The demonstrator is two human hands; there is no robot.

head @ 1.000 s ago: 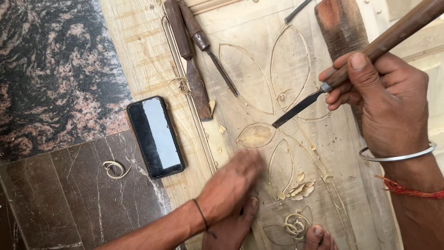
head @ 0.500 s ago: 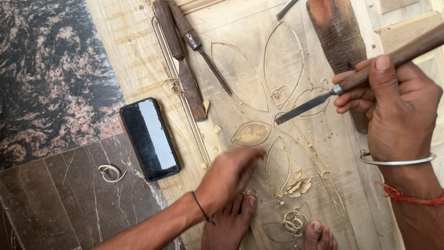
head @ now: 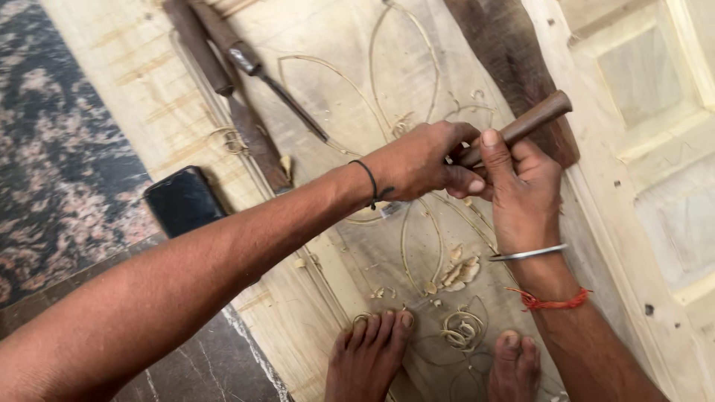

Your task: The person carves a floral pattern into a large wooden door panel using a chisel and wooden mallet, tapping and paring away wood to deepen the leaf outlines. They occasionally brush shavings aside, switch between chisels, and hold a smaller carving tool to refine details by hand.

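Phone [head: 182,201] lies dark, face up, at the left edge of the panel [head: 357,275], part on the stone floor [head: 59,171]. Just right of it, far side, two spare chisels [head: 238,82] lie side by side on the wood, handles pointing far-left.

Centre: left hand [head: 421,160] curled low around the working chisel [head: 521,126], fingers pressed together near the blade end, which is hidden under them. Right hand [head: 521,179] wraps the brown handle just above, thumb laid along it; handle tip sticks out far-right. Both hands touch each other. The tool slants down-left toward the incised leaf lines.

Judgement: for a clean cut, the lower hand should steer and brake on the wood while the upper hand pushes; keep the edge on the line, take thin bites, work with the grain.

Near edge: shavings [head: 462,327] curl between two bare feet [head: 372,350] resting on the panel, well clear of the blade.
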